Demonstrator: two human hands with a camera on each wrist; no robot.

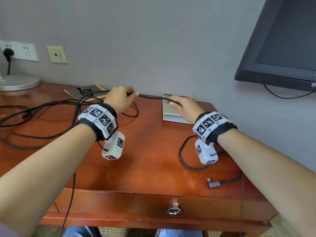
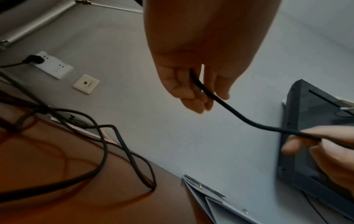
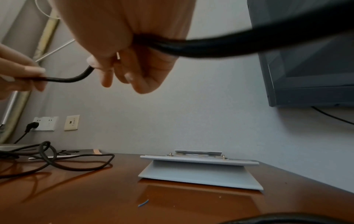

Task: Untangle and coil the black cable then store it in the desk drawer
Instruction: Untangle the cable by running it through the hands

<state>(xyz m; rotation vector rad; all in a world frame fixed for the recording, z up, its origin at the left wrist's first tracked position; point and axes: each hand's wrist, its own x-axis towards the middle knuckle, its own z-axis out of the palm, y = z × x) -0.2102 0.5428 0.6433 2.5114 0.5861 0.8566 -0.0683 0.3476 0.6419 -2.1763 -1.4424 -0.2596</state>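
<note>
My left hand [image 1: 119,98] pinches the black cable [image 1: 152,97] between thumb and fingertips, raised above the surface [image 1: 150,151]. My right hand [image 1: 183,106], just to its right, has its fingers curled round the same stretch. Left of my left hand the rest lies in loose tangled loops. The desk drawer [image 1: 153,204], below my wrists, is closed.

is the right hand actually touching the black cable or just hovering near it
Touching. The right wrist view shows the right hand with its fingers curled round the black cable, which runs through the palm and out towards the left hand.
</note>
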